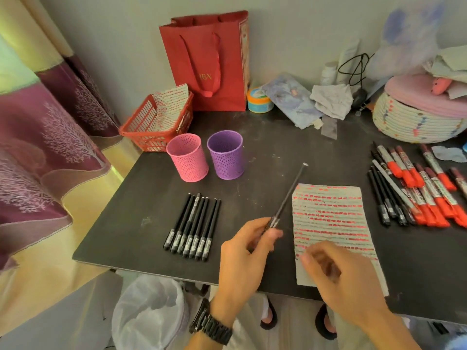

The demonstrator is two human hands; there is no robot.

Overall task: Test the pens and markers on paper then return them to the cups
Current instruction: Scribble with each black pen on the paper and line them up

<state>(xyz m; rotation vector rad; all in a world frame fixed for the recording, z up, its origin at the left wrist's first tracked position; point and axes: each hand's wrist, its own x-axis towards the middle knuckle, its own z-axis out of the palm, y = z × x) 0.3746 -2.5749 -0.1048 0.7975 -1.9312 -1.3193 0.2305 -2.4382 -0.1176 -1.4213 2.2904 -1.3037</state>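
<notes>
While the head camera looks down at the dark flat table (265, 137), the left hand (242, 256) is closed around a thin black pen (288, 198). Its fingers pinch the low end, and the other end sticks up and away toward the cups. The right hand (338, 271) hangs just over the near part of the white paper sheet (328, 213) covered in rows of red marks. It is blurry, with the fingers curled in, and I cannot tell if it holds anything (maybe a cap, maybe nothing).

A row of black pens (193, 227) lies side by side to the left of the hands. Behind them stand a pink mesh cup (188, 161) and a purple mesh cup (226, 157) — both upright, close together, and they look empty. On the right edge lies a pile of red-capped markers and more black pens (417, 190).

What could go wrong? The pen is only pinched at one end, so a quick swing could make it slip out and roll off the table. The cups look light — a poke on the rim could tip one over. A wet tip could also smear the paper or the table.
</notes>
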